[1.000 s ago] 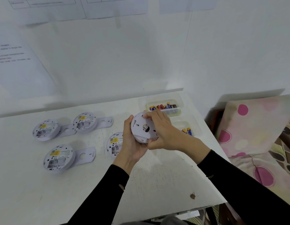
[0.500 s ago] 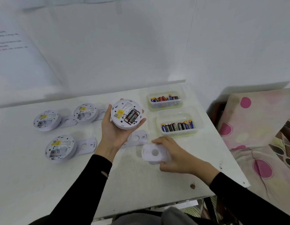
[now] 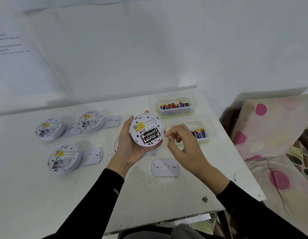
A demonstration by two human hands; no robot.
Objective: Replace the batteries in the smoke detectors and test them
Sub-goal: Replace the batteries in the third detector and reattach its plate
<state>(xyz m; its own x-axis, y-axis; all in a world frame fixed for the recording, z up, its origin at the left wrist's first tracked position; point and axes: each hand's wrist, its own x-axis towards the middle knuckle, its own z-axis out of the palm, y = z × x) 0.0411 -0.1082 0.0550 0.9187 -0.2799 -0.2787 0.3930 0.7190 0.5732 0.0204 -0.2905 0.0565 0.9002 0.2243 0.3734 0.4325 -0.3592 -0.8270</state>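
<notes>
My left hand (image 3: 130, 147) holds a round white smoke detector (image 3: 146, 131) back side up above the table. Two black batteries (image 3: 150, 135) sit in its open compartment. My right hand (image 3: 184, 149) hovers just right of the detector with fingers loosely curled, holding nothing. A white mounting plate (image 3: 165, 167) lies on the table below my right hand. Three other detectors (image 3: 49, 129) (image 3: 90, 120) (image 3: 63, 158) lie back up on the left, their compartments without batteries, each with a mounting plate beside it.
Two clear tubs of batteries stand at the table's back right: the far tub (image 3: 175, 106) and the near tub (image 3: 199, 133), partly behind my right hand. The white table (image 3: 149, 195) meets a white wall. A spotted pink cloth (image 3: 274, 128) lies to the right.
My right hand set the mounting plate on the table and rose toward the detector. My left hand turned the detector back side up, showing its batteries.
</notes>
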